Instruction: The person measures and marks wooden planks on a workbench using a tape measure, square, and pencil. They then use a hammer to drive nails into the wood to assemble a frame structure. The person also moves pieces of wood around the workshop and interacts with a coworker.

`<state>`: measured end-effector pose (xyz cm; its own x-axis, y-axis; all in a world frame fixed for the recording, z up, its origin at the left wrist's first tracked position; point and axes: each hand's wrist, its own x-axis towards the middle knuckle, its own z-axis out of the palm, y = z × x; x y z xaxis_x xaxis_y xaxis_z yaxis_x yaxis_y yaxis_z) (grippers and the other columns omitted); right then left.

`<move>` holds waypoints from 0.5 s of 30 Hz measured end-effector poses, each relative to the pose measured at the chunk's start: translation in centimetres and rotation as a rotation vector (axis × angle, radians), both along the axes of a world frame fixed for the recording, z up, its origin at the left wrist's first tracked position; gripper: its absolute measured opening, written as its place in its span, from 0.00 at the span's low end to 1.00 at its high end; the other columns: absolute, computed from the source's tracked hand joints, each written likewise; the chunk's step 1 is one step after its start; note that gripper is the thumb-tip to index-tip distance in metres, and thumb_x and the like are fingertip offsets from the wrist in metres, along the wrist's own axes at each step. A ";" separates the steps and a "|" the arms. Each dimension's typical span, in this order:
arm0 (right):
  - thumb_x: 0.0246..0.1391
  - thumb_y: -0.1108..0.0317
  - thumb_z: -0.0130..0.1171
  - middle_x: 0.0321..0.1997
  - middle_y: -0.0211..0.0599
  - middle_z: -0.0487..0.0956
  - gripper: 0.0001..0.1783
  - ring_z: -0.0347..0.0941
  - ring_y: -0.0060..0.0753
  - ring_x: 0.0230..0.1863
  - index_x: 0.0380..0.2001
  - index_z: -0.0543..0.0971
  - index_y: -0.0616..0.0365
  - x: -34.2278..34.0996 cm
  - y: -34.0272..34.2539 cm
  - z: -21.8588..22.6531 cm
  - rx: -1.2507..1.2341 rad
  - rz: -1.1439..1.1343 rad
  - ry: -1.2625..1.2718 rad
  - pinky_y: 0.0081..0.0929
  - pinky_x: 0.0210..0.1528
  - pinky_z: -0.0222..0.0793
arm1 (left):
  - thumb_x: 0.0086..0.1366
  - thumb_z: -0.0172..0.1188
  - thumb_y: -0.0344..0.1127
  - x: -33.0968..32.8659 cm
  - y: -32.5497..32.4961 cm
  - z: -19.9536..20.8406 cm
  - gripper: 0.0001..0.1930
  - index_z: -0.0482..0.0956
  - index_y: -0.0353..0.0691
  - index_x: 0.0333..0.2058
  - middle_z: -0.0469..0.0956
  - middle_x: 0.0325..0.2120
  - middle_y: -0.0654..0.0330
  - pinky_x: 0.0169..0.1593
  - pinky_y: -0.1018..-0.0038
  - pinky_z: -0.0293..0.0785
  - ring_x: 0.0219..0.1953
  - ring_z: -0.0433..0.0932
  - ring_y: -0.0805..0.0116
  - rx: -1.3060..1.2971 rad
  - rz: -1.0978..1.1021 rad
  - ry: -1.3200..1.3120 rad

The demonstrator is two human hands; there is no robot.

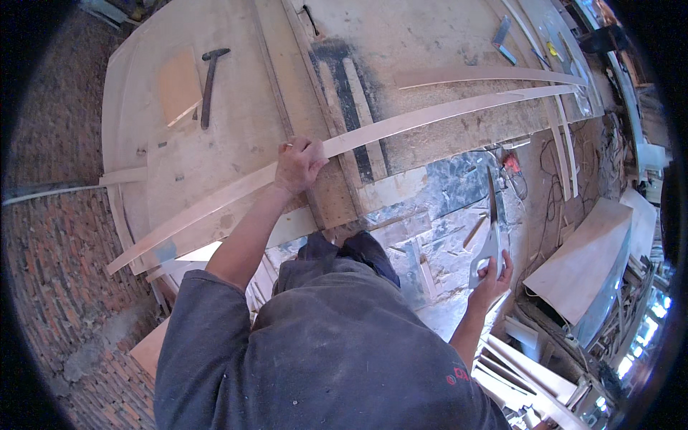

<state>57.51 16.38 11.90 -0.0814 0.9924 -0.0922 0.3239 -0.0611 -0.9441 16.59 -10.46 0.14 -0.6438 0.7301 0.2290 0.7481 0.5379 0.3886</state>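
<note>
A long, thin wooden strip (423, 116) lies slantwise across the workbench (236, 129), its near left end reaching past the bench edge. My left hand (297, 165) is closed around the strip left of its middle, fingers curled over the top. Off the bench's front edge, on the right, my right hand (493, 278) grips a handsaw (493, 236) by its pale handle. The saw's narrow blade points away from me, apart from the strip. My fingers partly hide its handle.
A hammer (209, 86) and a rectangular board (179, 86) lie on the bench's left side. Behind the long strip rests a shorter strip (480, 75), with a blue-handled square (504, 41) beyond. Offcuts litter the floor; a large panel (584, 251) leans at right.
</note>
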 end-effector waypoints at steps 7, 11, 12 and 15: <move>0.53 0.76 0.60 0.34 0.32 0.77 0.30 0.69 0.16 0.26 0.61 0.71 0.63 -5.8 -2.6 3.6 0.003 0.312 0.487 0.15 0.26 0.63 | 0.59 0.66 0.43 -0.3 0.4 -0.1 0.20 0.78 0.46 0.49 0.76 0.45 0.56 0.54 0.52 0.63 0.50 0.76 0.53 -0.022 0.013 -0.062; 0.55 0.73 0.60 0.26 0.28 0.76 0.29 0.68 0.14 0.22 0.62 0.72 0.62 -6.3 -4.3 3.1 -0.128 0.360 0.206 0.14 0.26 0.64 | 0.60 0.65 0.42 -0.8 1.1 0.0 0.20 0.77 0.44 0.50 0.76 0.47 0.52 0.58 0.49 0.63 0.51 0.75 0.50 -0.077 0.015 -0.104; 0.55 0.72 0.61 0.27 0.26 0.76 0.27 0.68 0.13 0.22 0.60 0.75 0.59 -5.8 -5.1 2.7 -0.062 0.417 0.132 0.14 0.24 0.63 | 0.60 0.64 0.42 -0.9 1.2 0.1 0.21 0.76 0.44 0.51 0.76 0.47 0.51 0.59 0.49 0.64 0.51 0.75 0.49 -0.096 0.013 -0.124; 0.53 0.73 0.63 0.33 0.25 0.78 0.27 0.69 0.14 0.26 0.59 0.76 0.58 -3.8 -5.9 0.1 -0.017 0.455 0.080 0.16 0.28 0.66 | 0.61 0.63 0.41 -0.3 2.2 2.1 0.24 0.73 0.44 0.56 0.76 0.47 0.47 0.58 0.50 0.68 0.51 0.74 0.45 -0.100 -0.045 -0.022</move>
<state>53.73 10.43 11.98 -0.5156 0.8527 -0.0842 0.2479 0.0543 -0.9673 16.26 -8.30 2.23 -0.6136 0.7771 0.1401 0.7645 0.5404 0.3515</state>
